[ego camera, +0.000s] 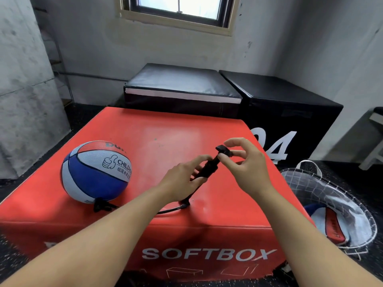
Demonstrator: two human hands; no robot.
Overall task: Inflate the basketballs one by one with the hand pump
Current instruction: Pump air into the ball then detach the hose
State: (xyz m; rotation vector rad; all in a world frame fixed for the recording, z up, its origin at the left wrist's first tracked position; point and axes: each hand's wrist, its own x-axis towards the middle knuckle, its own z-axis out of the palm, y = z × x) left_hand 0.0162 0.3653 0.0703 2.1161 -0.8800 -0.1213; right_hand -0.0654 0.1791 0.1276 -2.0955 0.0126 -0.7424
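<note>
**Both hands on the hand pump, one ball connected on the red box**

Head view: a red padded soft box with the white word SOFTBOX on its near face serves as the counter. On its left part lies a red, white and blue rubber basketball with a thumbs-up print. At the near bottom of the ball a black connector touches it, and a thin black hose runs from there to the right, along the box top, toward the pump.

The slim black hand pump stands tilted over the middle of the box, with its handle end up and to the far right. The left hand holds the pump body; its grip is closed around the tube, fingers curled on it. The right hand is at the black T-shaped handle; thumb and one finger pinch the handle, and the other fingers are spread loosely above it.

On the floor to the right of the box is a white mesh basket with a wire rim. Inside it lies another red, white and blue ball, which looks flat.

Behind the red box, on the far side, stand two black padded boxes; the right one has large white numbers on its side. Above them in the grey wall is a window.
</note>
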